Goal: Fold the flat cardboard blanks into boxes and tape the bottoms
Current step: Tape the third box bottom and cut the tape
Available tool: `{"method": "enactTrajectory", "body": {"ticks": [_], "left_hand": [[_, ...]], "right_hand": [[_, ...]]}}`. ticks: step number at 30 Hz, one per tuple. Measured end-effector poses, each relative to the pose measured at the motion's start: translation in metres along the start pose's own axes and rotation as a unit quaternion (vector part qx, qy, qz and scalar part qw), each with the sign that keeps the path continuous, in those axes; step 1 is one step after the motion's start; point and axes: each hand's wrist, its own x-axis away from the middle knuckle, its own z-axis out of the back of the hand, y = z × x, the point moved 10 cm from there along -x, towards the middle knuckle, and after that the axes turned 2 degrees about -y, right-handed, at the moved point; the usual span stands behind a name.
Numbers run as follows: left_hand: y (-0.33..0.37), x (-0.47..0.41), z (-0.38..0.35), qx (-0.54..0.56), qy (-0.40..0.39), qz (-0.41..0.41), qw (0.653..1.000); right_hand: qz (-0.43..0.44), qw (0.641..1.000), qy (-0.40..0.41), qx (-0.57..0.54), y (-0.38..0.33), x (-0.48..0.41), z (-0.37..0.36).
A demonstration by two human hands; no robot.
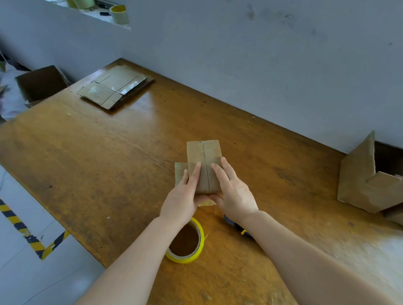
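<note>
A small brown cardboard box (204, 154) stands on the wooden table (91, 173), its two bottom flaps meeting in a centre seam that faces up. My left hand (183, 198) grips its near left side, fingers flat on the left flap. My right hand (233, 192) holds the near right side, fingers pressing the right flap. A side flap (181, 172) sticks out to the left. A yellow tape roll (186, 243) lies flat just under my left wrist. A stack of flat cardboard blanks (115, 89) rests at the table's far left corner.
A dark tool with a yellow part (241, 230) lies half hidden under my right forearm. An open carton (372, 179) sits at the right against the grey wall (260, 54). Another open carton (41, 84) stands beyond the far left edge. Tape rolls (119, 14) sit on a ledge.
</note>
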Motion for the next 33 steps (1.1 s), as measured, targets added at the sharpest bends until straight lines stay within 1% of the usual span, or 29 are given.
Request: {"method": "enactTrajectory", "body": {"ticks": [3,7,11,16,18,20,21,22,24,25,29,31,33], "left_hand": [[-0.003,0.0,-0.001,-0.019,0.013,-0.005,1.0],[-0.002,0.001,-0.002,-0.021,0.016,-0.014,1.0],[-0.007,0.001,-0.006,-0.035,0.015,-0.007,0.999],[-0.005,0.001,-0.002,-0.033,-0.006,0.007,0.999],[0.003,0.001,0.014,-0.061,0.031,-0.005,0.998],[0.018,-0.004,0.03,-0.095,0.069,-0.047,0.992],[0.025,-0.009,0.031,-0.1,0.057,-0.073,0.991],[0.029,-0.015,0.029,-0.094,0.026,-0.094,0.991],[0.03,-0.027,0.028,-0.073,-0.037,-0.102,0.991],[0.028,-0.035,0.029,-0.076,-0.052,-0.096,0.991],[0.018,-0.061,0.031,-0.184,-0.073,-0.063,0.978],[0.021,-0.068,0.032,-0.231,-0.051,-0.057,0.97],[0.024,-0.071,0.035,-0.255,-0.022,-0.05,0.966]], "right_hand": [[0.008,1.0,-0.016,-0.006,0.004,0.001,-0.003],[-0.005,0.999,-0.039,-0.008,0.011,0.002,-0.005],[-0.004,0.999,-0.037,-0.008,0.011,0.005,-0.012],[-0.01,0.998,-0.062,-0.002,0.015,0.006,-0.007],[0.016,0.999,-0.032,0.027,0.01,0.004,0.008],[0.051,0.997,-0.008,0.054,-0.001,0.002,0.017],[0.062,0.996,-0.018,0.063,-0.006,0.001,0.016],[0.063,0.995,-0.03,0.066,-0.008,0.0,0.013],[0.055,0.996,-0.037,0.065,-0.005,-0.004,0.013],[0.055,0.996,-0.034,0.065,-0.004,-0.005,0.014],[0.053,0.997,-0.026,0.057,0.0,-0.008,0.015],[0.057,0.997,-0.02,0.05,0.001,-0.009,0.014],[0.064,0.997,-0.012,0.041,0.001,-0.009,0.014]]}}
